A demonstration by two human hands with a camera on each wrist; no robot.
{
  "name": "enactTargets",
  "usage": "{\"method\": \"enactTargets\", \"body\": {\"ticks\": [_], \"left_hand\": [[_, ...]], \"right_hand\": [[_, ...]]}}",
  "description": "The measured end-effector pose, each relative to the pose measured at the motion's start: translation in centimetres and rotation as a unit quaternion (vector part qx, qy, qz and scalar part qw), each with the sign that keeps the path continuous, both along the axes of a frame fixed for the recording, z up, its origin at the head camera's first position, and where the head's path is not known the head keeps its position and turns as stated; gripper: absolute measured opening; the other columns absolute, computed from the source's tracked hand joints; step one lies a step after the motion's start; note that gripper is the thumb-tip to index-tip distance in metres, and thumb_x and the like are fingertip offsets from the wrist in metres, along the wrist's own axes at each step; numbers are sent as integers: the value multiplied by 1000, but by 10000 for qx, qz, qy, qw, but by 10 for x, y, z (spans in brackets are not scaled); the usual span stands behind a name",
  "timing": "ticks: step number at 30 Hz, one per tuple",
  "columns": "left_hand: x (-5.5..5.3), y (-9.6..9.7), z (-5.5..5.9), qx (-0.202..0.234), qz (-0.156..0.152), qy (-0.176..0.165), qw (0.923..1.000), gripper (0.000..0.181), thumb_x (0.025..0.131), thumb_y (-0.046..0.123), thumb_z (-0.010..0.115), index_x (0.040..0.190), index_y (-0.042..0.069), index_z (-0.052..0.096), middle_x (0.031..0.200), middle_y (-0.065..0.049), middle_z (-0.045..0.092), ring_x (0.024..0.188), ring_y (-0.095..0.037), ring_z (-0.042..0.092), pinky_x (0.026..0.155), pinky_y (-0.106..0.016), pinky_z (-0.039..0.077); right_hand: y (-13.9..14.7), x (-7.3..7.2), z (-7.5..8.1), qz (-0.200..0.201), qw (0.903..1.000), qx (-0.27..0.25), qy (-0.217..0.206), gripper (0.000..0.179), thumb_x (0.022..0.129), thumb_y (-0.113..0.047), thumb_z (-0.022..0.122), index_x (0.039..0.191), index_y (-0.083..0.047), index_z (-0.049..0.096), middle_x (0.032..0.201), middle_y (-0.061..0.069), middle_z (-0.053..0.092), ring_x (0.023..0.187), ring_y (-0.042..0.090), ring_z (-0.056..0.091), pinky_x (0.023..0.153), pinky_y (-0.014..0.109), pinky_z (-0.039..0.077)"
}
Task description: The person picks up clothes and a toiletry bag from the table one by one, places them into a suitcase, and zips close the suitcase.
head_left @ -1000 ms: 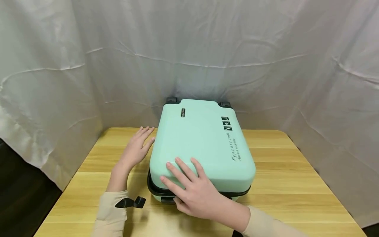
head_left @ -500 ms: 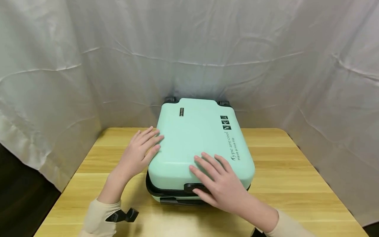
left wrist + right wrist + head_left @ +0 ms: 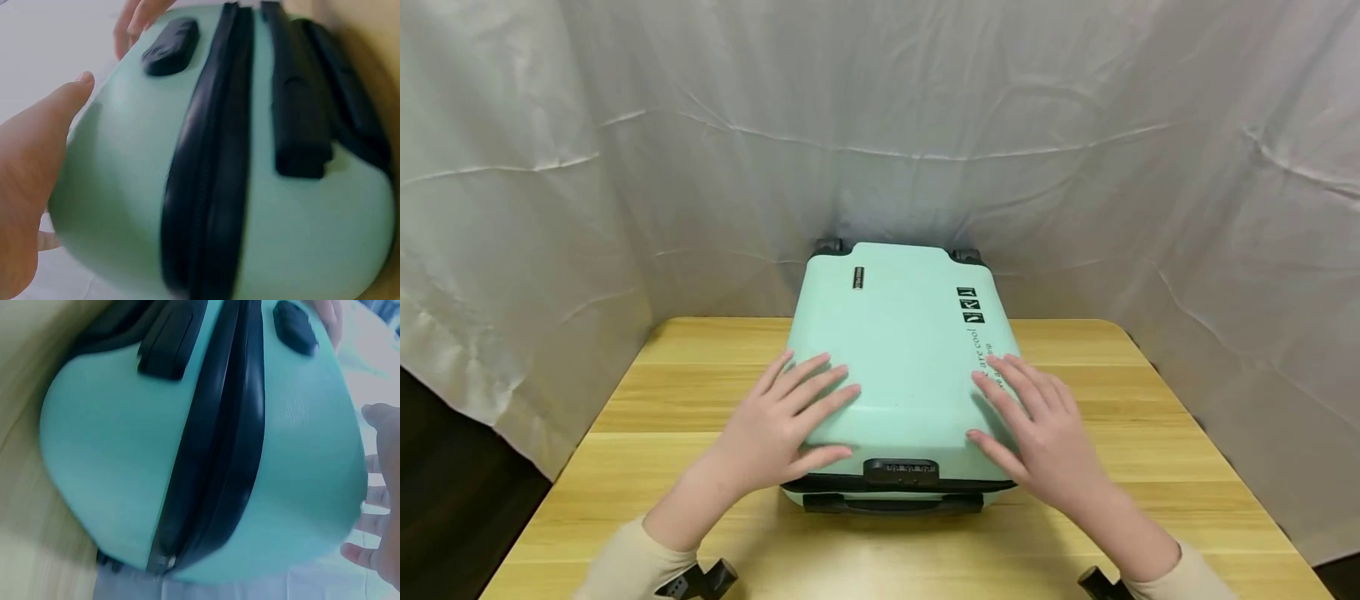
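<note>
A mint-green hard-shell suitcase (image 3: pixel 910 333) lies flat on the wooden table, its wheels pointing to the back. On the near side sit a black combination lock (image 3: pixel 901 471) and, below it, a black carry handle (image 3: pixel 893 503). A dark zipper band (image 3: pixel 206 162) runs round the shell in the left wrist view. My left hand (image 3: pixel 778 421) lies with spread, straight fingers over the near left corner of the lid. Over the near right corner is my right hand (image 3: pixel 1045 433), fingers also extended, covering part of the printed lettering. Neither hand grips anything.
The wooden tabletop (image 3: pixel 1150 467) extends on both sides and in front of the suitcase. A pale grey curtain (image 3: pixel 880 125) hangs behind and along both sides, close behind the suitcase wheels (image 3: pixel 829 247). Dark cloth shows at the lower left.
My right hand has moved right, from the lock area to the near right corner. My left hand has come from beside the suitcase onto its lid. The lock is now uncovered.
</note>
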State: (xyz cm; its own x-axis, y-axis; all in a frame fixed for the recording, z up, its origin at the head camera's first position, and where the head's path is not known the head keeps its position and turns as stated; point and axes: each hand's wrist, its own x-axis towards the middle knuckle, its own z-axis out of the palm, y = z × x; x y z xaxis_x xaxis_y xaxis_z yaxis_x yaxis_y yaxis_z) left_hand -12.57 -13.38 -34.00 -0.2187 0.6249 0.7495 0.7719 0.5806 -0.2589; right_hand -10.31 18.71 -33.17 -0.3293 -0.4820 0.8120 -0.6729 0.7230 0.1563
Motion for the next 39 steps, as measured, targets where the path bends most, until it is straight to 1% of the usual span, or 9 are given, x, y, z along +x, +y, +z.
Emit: {"method": "enactTargets", "body": {"ticks": [11,14,18,21,25,29,32,36,39], "left_hand": [[16,29,-2,98,-265,1084,9937,66,75,65,51,117,14,60,116,-10,61,106,-35,58,83,-50,45],[20,34,-5,-5,-165,1225,9923,69,73,66,52,119,14,58,119,-11,60,107,-34,57,84,-50,45],[24,39,-13,-114,98,1325,9911,78,64,65,63,123,15,55,123,-12,57,112,-31,55,87,-53,41],[26,42,-17,-40,251,1420,9895,83,57,62,69,124,16,54,124,-12,57,112,-30,54,88,-55,39],[26,45,-18,131,334,1663,9854,81,57,61,70,123,17,55,121,-11,59,109,-30,56,86,-54,40],[22,43,-13,313,247,2048,9780,76,58,62,68,118,16,59,114,-10,63,103,-28,60,83,-51,43],[19,40,-7,401,131,2291,9725,73,58,62,67,114,15,61,109,-10,65,98,-26,62,80,-49,45],[16,36,1,374,25,2431,9693,70,60,62,66,111,15,63,107,-10,66,96,-26,63,79,-47,46],[15,32,4,341,-26,2436,9693,68,60,62,65,110,16,64,107,-10,66,96,-26,63,79,-47,45]], "right_hand": [[50,-8,-12,-505,9973,-499,-207,58,87,-53,45,118,-5,58,120,17,56,111,34,50,83,50,38],[60,-12,-17,-644,9960,-567,-256,58,87,-53,44,118,-6,59,120,16,56,112,34,50,83,51,37],[72,-18,-25,-800,9941,-647,-339,58,88,-53,42,118,-6,58,119,17,56,109,35,50,82,52,38],[79,-24,-30,-927,9923,-703,-429,57,89,-52,41,118,-6,58,118,17,57,107,36,51,81,53,38],[87,-33,-38,-1114,9900,-609,-607,52,88,-47,48,117,-5,59,115,16,58,105,35,52,82,53,40],[95,-40,-49,-1369,9851,-170,-1022,47,80,-33,61,117,-4,58,111,15,61,102,34,55,85,50,43],[98,-44,-58,-1456,9764,214,-1581,48,76,-28,66,117,-5,57,110,14,61,102,33,55,87,49,42],[97,-47,-67,-1298,9612,569,-2368,47,76,-28,69,115,-6,57,110,12,61,103,33,55,88,49,42],[93,-52,-72,-1139,9544,694,-2670,46,76,-27,69,116,-8,57,110,12,62,103,31,56,87,48,44]]}}
